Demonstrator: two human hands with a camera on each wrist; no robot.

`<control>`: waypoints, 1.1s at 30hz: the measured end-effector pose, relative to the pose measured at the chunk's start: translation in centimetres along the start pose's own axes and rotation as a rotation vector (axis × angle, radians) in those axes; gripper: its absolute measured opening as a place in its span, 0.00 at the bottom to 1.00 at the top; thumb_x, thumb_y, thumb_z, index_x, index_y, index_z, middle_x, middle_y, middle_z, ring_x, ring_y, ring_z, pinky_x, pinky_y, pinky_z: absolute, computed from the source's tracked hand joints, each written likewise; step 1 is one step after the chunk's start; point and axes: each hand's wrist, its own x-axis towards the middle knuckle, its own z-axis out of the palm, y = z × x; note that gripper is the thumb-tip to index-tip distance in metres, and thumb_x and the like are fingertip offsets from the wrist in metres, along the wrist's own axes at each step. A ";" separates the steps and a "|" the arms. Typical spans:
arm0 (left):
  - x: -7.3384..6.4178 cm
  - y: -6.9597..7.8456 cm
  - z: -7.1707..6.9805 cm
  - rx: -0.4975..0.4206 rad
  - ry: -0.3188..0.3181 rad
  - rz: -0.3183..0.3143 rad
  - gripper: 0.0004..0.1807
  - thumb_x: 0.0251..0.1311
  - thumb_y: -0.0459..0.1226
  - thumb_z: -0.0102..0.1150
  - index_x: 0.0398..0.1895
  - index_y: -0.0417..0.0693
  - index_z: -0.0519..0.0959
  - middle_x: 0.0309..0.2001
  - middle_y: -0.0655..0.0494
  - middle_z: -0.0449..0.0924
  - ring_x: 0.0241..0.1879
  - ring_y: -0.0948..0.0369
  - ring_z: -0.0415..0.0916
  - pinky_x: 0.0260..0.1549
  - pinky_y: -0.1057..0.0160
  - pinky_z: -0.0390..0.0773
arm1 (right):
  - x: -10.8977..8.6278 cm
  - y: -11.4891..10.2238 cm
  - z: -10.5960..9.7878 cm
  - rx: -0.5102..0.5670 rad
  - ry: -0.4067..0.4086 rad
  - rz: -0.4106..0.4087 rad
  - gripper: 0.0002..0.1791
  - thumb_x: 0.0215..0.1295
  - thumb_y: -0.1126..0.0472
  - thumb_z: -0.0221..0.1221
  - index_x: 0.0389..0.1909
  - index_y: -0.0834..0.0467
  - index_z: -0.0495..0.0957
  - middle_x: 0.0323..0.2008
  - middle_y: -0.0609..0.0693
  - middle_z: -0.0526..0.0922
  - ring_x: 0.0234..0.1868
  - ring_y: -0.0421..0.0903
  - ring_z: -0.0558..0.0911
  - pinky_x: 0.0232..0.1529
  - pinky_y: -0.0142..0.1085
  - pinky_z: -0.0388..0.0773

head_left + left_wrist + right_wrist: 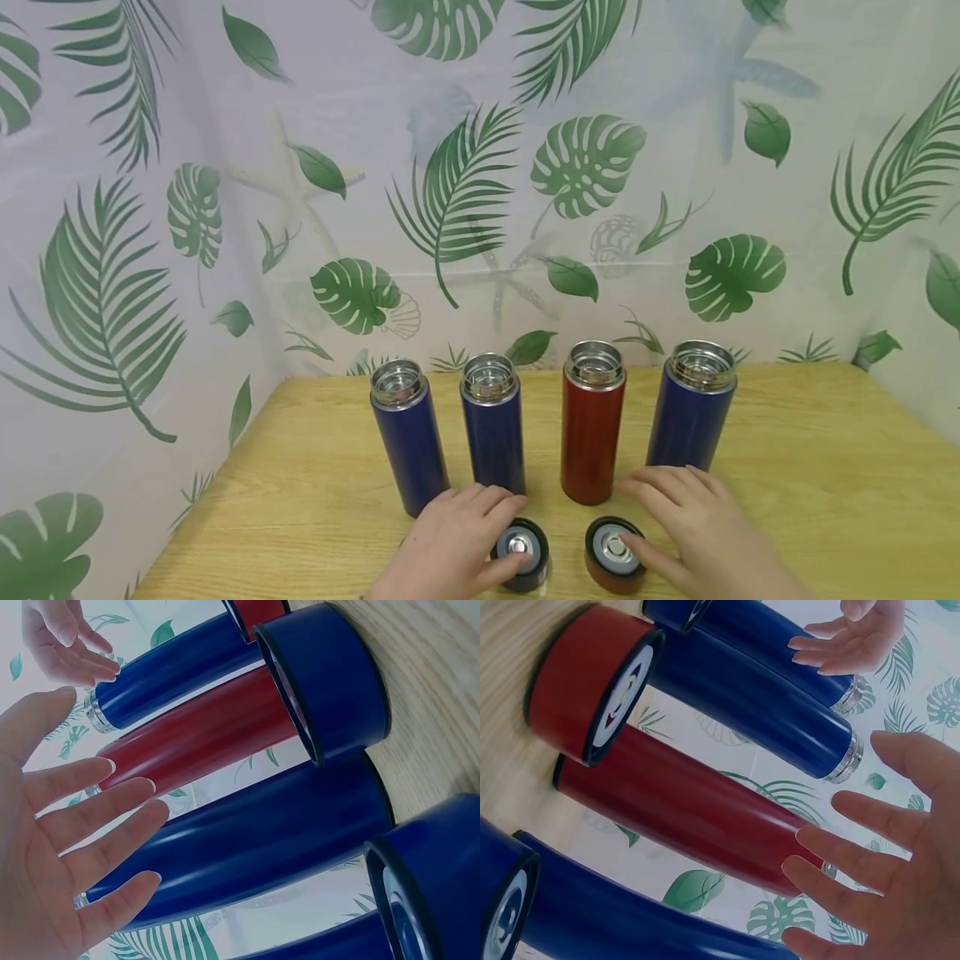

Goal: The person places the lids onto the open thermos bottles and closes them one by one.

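Note:
My left hand hovers beside a blue bottle lid, fingers spread and holding nothing, as the left wrist view shows. My right hand is near a red lid; its fingers, spread in the right wrist view, grip nothing. Both lids lie with their grey inner sides up. Behind them, lidless steel-necked bottles stand upright in a row: a blue bottle at left, a second blue bottle, a red bottle and, at right, another blue bottle, partly covered by my right hand.
Another blue lid lies at the lower right of the left wrist view. One more blue lid shows at the lower left of the right wrist view. The wooden table ends at a leaf-patterned cloth behind the bottles.

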 end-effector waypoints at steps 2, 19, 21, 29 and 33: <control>0.0 0.0 0.0 -0.003 -0.005 0.000 0.24 0.57 0.56 0.48 0.50 0.52 0.73 0.43 0.63 0.74 0.42 0.66 0.71 0.38 0.65 0.73 | -0.2 0.1 0.0 0.000 -0.034 0.033 0.21 0.45 0.47 0.65 0.41 0.51 0.76 0.40 0.43 0.76 0.41 0.44 0.74 0.40 0.49 0.71; -0.1 -0.1 0.3 0.017 0.009 0.049 0.22 0.57 0.53 0.50 0.49 0.51 0.73 0.42 0.64 0.74 0.41 0.67 0.71 0.38 0.67 0.72 | -2.2 2.2 0.0 -0.020 -0.224 0.209 0.21 0.46 0.49 0.65 0.42 0.50 0.77 0.40 0.45 0.76 0.42 0.49 0.75 0.42 0.53 0.68; -0.1 -0.1 0.4 0.022 0.012 0.052 0.22 0.57 0.53 0.50 0.48 0.51 0.74 0.42 0.64 0.74 0.41 0.67 0.71 0.38 0.67 0.72 | -2.2 2.3 0.0 -0.025 -0.226 0.209 0.20 0.46 0.49 0.65 0.41 0.50 0.77 0.39 0.45 0.77 0.41 0.48 0.75 0.42 0.53 0.68; -0.1 -0.1 0.5 0.065 0.046 0.079 0.21 0.57 0.54 0.50 0.47 0.51 0.74 0.41 0.63 0.74 0.40 0.67 0.71 0.36 0.67 0.73 | -2.1 2.7 0.2 -0.038 -0.263 0.238 0.18 0.47 0.49 0.64 0.39 0.52 0.78 0.38 0.47 0.77 0.41 0.50 0.76 0.41 0.54 0.68; -0.1 -0.1 0.6 0.068 0.056 0.079 0.21 0.57 0.54 0.50 0.47 0.51 0.74 0.40 0.63 0.74 0.40 0.66 0.72 0.36 0.67 0.73 | -2.1 3.0 0.3 -0.038 -0.280 0.251 0.18 0.48 0.49 0.63 0.39 0.52 0.78 0.38 0.48 0.78 0.41 0.51 0.76 0.42 0.54 0.68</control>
